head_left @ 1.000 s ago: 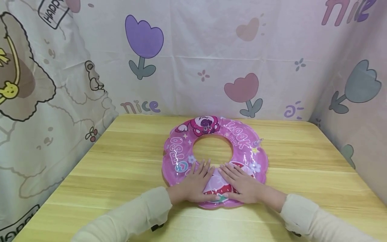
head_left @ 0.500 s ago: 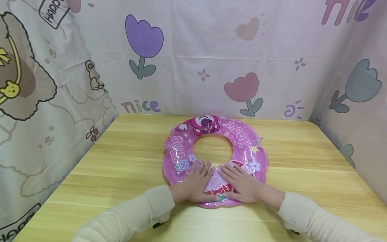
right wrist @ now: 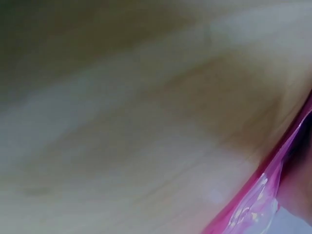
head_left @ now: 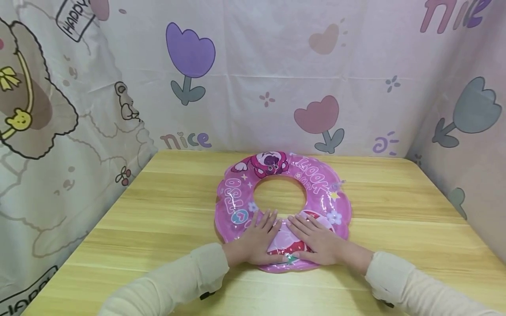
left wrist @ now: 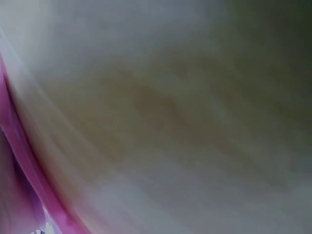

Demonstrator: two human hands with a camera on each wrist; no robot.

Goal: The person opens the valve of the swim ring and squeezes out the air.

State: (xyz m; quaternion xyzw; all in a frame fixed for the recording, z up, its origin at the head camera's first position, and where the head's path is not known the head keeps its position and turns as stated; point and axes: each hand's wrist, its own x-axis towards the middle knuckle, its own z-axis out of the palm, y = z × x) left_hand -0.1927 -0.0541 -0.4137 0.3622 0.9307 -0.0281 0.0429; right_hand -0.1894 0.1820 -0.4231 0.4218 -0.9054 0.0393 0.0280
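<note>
A pink inflatable swim ring (head_left: 328, 206) lies on the wooden table (head_left: 166, 197), printed with a bear, lettering, flowers and strawberries. On its near side my left hand (head_left: 258, 239) rests palm down, fingers straight and pointing toward the hole. My right hand (head_left: 318, 241) lies flat beside it on the same near part, with the two thumbs close together over the green print. A sliver of the swim ring (left wrist: 24, 156) crosses the left wrist view's edge. Its shiny pink film (right wrist: 253, 200) fills the lower right of the right wrist view.
A small clear valve (head_left: 337, 185) sticks out at the ring's right side. Behind the table hangs a printed cloth (head_left: 245, 52) with tulips, and more cloth (head_left: 91, 153) covers the left side. Light sleeves (head_left: 178, 276) reach in from the front.
Both hands stay flat on the near side of the swim ring. The head view has shifted very slightly; nothing else visibly differs.
</note>
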